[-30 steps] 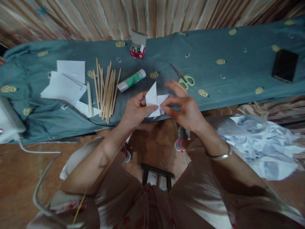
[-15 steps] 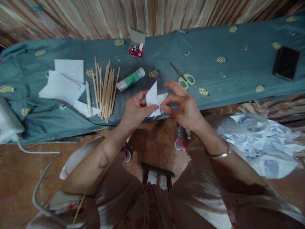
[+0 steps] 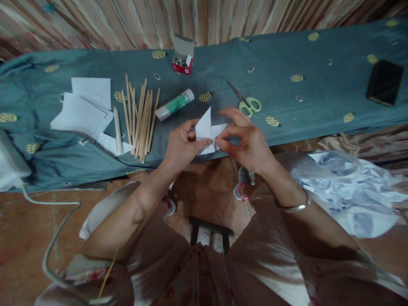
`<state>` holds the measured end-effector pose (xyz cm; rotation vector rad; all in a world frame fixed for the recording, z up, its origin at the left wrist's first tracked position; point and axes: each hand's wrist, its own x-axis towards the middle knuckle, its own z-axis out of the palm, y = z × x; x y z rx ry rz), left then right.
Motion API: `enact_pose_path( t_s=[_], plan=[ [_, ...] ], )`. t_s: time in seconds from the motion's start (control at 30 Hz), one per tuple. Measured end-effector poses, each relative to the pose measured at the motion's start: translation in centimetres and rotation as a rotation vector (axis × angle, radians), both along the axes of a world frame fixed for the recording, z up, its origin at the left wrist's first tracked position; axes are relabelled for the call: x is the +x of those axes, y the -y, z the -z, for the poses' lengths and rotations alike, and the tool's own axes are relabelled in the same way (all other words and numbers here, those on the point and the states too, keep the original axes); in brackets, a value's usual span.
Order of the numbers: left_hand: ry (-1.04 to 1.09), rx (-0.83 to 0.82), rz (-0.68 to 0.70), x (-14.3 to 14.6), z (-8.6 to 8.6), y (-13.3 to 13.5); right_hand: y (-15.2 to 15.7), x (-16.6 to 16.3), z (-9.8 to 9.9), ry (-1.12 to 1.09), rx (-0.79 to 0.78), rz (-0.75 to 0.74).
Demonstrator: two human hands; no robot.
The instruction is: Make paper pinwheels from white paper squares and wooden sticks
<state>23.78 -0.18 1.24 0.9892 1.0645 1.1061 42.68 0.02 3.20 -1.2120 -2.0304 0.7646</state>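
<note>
A folded white paper pinwheel (image 3: pixel 204 128) with pointed blades is held over the front edge of the cloth-covered table. My left hand (image 3: pixel 183 143) is closed on its left side, the thumb pressed near the middle. On the right, my right hand (image 3: pixel 247 142) pinches near the centre with thumb and index finger, its other fingers raised. Whether a small pin sits between those fingertips is hidden. Beyond my right hand lie scissors (image 3: pixel 249 106) with pale green handles. A green and white glue stick (image 3: pixel 175 104) lies beyond my left hand.
Several wooden sticks (image 3: pixel 140 121), a white pen-like rod (image 3: pixel 117 129) and white paper sheets (image 3: pixel 81 112) lie left. A red box (image 3: pixel 182 63) of small metal pieces stands open at the back. A dark phone-like object (image 3: pixel 385 83) is far right; a plastic bag (image 3: pixel 350 191) of white paper pieces sits below.
Both hands keep their grip on the paper pinwheel with barely any movement. The whole view has shifted very slightly.
</note>
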Motion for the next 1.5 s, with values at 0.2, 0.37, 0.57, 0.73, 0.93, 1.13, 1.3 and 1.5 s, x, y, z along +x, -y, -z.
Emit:
enact_pose_path(
  t_s=[0.2, 0.37, 0.57, 0.73, 0.93, 1.13, 1.3, 1.5],
  plan=[
    [-0.057, 0.028, 0.007, 0.1, 0.1, 0.0, 0.0, -0.1, 0.1, 0.003, 0.001, 0.013],
    [-0.060, 0.032, 0.005, 0.2, 0.0, 0.0, 0.0, -0.1, 0.0, 0.006, -0.020, 0.010],
    [-0.026, -0.008, -0.011, 0.3, -0.4, 0.2, 0.0, -0.1, 0.1, -0.013, -0.034, 0.016],
    [-0.014, -0.006, -0.014, 0.3, -0.4, 0.4, 0.0, -0.1, 0.2, -0.031, -0.032, 0.028],
    [-0.027, 0.012, -0.024, 0.4, -0.2, 0.3, 0.0, -0.2, 0.3, -0.021, -0.017, 0.034],
    [0.004, -0.004, -0.043, 0.6, -0.3, 0.2, 0.1, -0.5, 0.3, -0.012, 0.015, 0.053],
    [0.108, -0.083, -0.103, 0.5, -0.6, 0.1, -0.2, -0.4, -0.3, -0.083, 0.030, 0.126],
    [0.261, -0.128, -0.158, -0.3, -1.1, -0.3, -1.0, -1.0, -0.4, -0.499, -0.272, 0.281]
  ],
)
